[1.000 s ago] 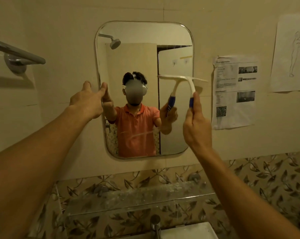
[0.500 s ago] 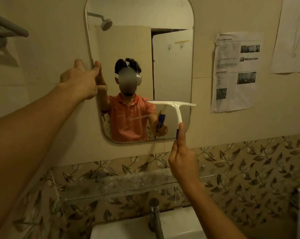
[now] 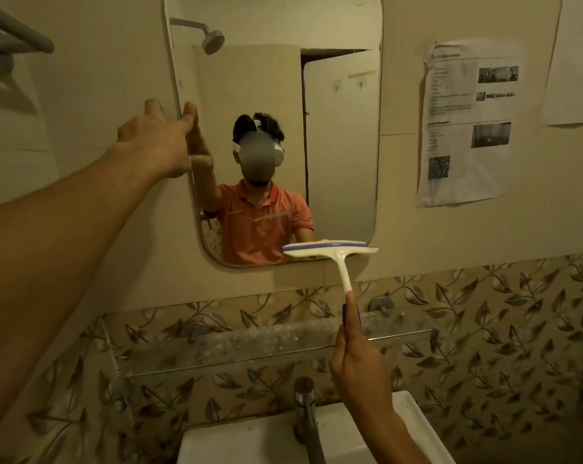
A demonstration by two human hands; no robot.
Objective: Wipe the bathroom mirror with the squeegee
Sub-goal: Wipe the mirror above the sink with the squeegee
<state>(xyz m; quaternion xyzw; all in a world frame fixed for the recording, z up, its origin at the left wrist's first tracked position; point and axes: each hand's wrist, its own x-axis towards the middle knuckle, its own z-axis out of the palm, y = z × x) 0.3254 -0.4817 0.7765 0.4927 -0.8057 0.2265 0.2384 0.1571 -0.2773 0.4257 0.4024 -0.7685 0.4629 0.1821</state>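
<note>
Wall-mounted mirror (image 3: 337,162), a tall rectangle with rounded corners, long axis vertical; its top edge runs out of frame, and its bottom edge sits above a band of leaf-patterned tiles (image 3: 484,329). Below the tiles' upper rim, a glass shelf (image 3: 249,346) spans the wall, and beneath it the basin (image 3: 249,443) and tap (image 3: 305,406). Two printed sheets (image 3: 467,125) hang to the right of the mirror, well clear of the glass.

Left hand (image 3: 159,142): fingers spread wide, braced on the mirror's left edge, holding nothing. Right hand (image 3: 360,366): closed around the blue grip of the squeegee (image 3: 330,250), index finger extended up the handle.

The squeegee's handle rises nearly upright, leaning slightly left; its blade lies horizontal across the mirror's lower right corner, the right tip overhanging the glass onto the wall. Little mirror remains below the blade; the whole upper glass is open.

Compared with half a second earlier, the blade has dropped from the lower third of the mirror to its bottom edge, while the left hand keeps its place on the left edge.
</note>
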